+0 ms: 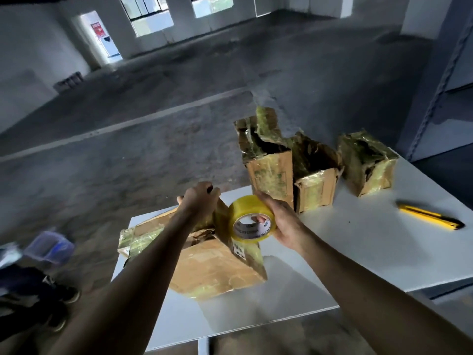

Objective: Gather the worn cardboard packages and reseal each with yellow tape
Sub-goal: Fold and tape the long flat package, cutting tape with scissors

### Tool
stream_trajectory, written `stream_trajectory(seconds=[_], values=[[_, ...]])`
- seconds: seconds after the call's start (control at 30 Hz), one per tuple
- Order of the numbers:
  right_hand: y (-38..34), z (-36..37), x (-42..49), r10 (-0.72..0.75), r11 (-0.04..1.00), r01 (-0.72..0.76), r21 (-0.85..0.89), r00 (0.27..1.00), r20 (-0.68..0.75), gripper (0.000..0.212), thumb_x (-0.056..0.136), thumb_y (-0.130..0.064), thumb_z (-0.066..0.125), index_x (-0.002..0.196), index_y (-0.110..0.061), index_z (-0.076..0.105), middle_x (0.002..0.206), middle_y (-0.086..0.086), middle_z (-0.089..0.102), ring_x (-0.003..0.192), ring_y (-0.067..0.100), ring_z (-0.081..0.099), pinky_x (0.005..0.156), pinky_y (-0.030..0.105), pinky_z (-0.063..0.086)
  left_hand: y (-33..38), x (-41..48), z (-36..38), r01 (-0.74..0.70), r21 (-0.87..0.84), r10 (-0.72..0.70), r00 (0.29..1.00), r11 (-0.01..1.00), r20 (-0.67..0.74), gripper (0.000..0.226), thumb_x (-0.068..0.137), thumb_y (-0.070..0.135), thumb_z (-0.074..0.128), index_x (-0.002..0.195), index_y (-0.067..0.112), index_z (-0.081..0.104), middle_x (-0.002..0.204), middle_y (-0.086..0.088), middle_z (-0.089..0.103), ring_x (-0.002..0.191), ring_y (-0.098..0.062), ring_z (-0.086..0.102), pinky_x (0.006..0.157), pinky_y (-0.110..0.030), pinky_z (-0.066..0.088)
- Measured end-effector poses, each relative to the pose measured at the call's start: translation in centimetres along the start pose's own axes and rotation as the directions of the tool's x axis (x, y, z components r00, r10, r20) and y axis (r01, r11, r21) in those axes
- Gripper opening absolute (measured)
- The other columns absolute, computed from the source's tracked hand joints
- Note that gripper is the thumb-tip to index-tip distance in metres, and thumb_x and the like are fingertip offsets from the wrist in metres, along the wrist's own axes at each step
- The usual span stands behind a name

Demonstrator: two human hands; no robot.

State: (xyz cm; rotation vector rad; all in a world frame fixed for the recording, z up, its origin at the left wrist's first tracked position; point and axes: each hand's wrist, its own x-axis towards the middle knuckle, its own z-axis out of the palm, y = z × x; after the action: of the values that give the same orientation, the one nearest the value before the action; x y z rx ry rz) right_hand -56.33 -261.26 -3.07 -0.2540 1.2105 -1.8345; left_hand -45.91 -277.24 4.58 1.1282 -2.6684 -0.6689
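A worn cardboard package point(204, 265) with yellow tape scraps lies on the white table point(358, 247) in front of me. My left hand point(199, 201) grips its raised top flap at the far edge. Just to the right, my right hand point(279, 221) holds a roll of yellow tape point(252, 219), fingers through its core, the roll touching the package. Three more torn, tape-covered packages stand at the back: a tall open one point(268, 162), a middle one point(314, 180) and one apart at the right point(366, 165).
A yellow utility knife point(430, 217) lies on the table at the right. A person's dark shoes point(51, 303) and a translucent bag point(48, 247) are on the concrete floor at the left. A blue metal shelf frame point(440, 85) stands behind the table's right end.
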Motion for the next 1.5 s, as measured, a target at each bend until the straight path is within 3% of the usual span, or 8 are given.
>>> stream_trajectory(seconds=[0.13, 0.47, 0.8, 0.93, 1.03, 1.17, 1.3, 1.5], values=[[-0.7, 3.0, -0.1, -0.025, 0.997, 0.031, -0.073, 0.996, 0.08, 0.039, 0.074, -0.046, 0.076, 0.074, -0.009, 0.065, 0.069, 0.009, 0.062, 0.066, 0.026, 0.058, 0.067, 0.031, 0.05, -2.7, -0.4, -2.5, -0.024, -0.139, 0.015, 0.998, 0.99, -0.063, 0.034, 0.089, 0.02, 0.052, 0.057, 0.011, 0.045, 0.057, -0.002, 0.045, 0.062, -0.021, 0.045, 0.058, -0.032, 0.033], [-0.1, 10.1, -1.4, -0.031, 0.996, 0.028, 0.09, 0.999, 0.023, 0.069, 0.079, -0.038, 0.077, 0.132, 0.004, 0.058, 0.129, 0.03, 0.059, 0.111, 0.043, 0.063, 0.089, 0.049, 0.057, -7.2, -1.4, -6.6, -0.042, -0.35, 0.011, 0.996, 0.936, -0.09, 0.028, 0.09, 0.017, 0.055, 0.075, -0.006, 0.059, 0.066, -0.005, 0.052, 0.061, -0.015, 0.044, 0.049, -0.028, 0.031], [-4.2, 12.3, -3.4, -0.162, 0.961, 0.148, -0.234, 0.986, -0.042, 0.066, 0.07, -0.052, 0.079, 0.105, 0.004, 0.07, 0.1, 0.025, 0.071, 0.092, 0.039, 0.071, 0.086, 0.045, 0.059, -7.7, -1.6, -4.5, 0.006, -0.757, 0.003, 1.0, 0.653, 0.011, 0.032, 0.098, 0.014, 0.05, 0.066, 0.011, 0.057, 0.051, -0.001, 0.047, 0.042, -0.014, 0.041, 0.039, -0.019, 0.026], [-3.5, 12.9, -3.8, -0.141, 0.959, 0.136, -0.248, 0.99, -0.002, 0.036, 0.085, -0.034, 0.072, 0.098, -0.001, 0.069, 0.084, 0.016, 0.07, 0.071, 0.027, 0.069, 0.061, 0.029, 0.058, -9.8, -2.0, -1.2, 0.054, -0.867, -0.016, 0.998, 0.496, 0.053, 0.028, 0.094, 0.021, 0.055, 0.085, -0.004, 0.067, 0.075, -0.013, 0.062, 0.07, -0.021, 0.054, 0.062, -0.034, 0.041], [-2.3, 13.6, -3.3, -0.134, 0.958, 0.125, -0.257, 0.991, -0.02, 0.042, 0.075, -0.037, 0.077, 0.097, -0.002, 0.071, 0.084, 0.016, 0.072, 0.076, 0.03, 0.07, 0.066, 0.033, 0.058, -11.2, -2.0, -0.3, 0.062, -0.897, -0.029, 0.998, 0.437, 0.055, 0.03, 0.092, 0.025, 0.058, 0.09, -0.003, 0.068, 0.083, -0.015, 0.066, 0.077, -0.023, 0.057, 0.069, -0.039, 0.044], [-0.7, 15.1, -2.3, -0.091, 0.952, 0.08, -0.296, 0.996, -0.023, 0.035, 0.082, -0.035, 0.076, 0.101, -0.005, 0.073, 0.096, 0.017, 0.075, 0.085, 0.031, 0.073, 0.077, 0.041, 0.061, -14.0, -1.7, -0.3, 0.094, -0.872, -0.072, 0.995, 0.48, 0.068, 0.032, 0.096, 0.036, 0.058, 0.086, 0.008, 0.072, 0.083, -0.007, 0.069, 0.077, -0.019, 0.059, 0.071, -0.035, 0.045], [2.9, 16.0, -0.7, -0.094, 0.871, 0.08, -0.485, 0.996, -0.005, 0.056, 0.067, -0.055, 0.083, 0.098, -0.009, 0.076, 0.098, 0.017, 0.075, 0.091, 0.035, 0.072, 0.086, 0.049, 0.059, -17.7, -2.2, 0.6, 0.098, -0.687, -0.027, 0.993, 0.72, 0.113, 0.073, 0.068, 0.068, 0.048, 0.076, -0.003, 0.062, 0.068, -0.004, 0.056, 0.067, -0.016, 0.045, 0.064, -0.031, 0.034], [5.2, 16.1, 0.2, -0.07, 0.811, 0.059, -0.581, 0.998, 0.003, 0.064, 0.058, -0.068, 0.079, 0.083, -0.009, 0.075, 0.09, 0.019, 0.075, 0.085, 0.039, 0.073, 0.084, 0.053, 0.059, -19.5, -2.9, 2.7, 0.094, -0.622, -0.025, 0.993, 0.778, 0.12, 0.036, 0.094, 0.027, 0.056, 0.083, -0.006, 0.064, 0.083, -0.018, 0.072, 0.073, -0.024, 0.06, 0.063, -0.038, 0.047]])
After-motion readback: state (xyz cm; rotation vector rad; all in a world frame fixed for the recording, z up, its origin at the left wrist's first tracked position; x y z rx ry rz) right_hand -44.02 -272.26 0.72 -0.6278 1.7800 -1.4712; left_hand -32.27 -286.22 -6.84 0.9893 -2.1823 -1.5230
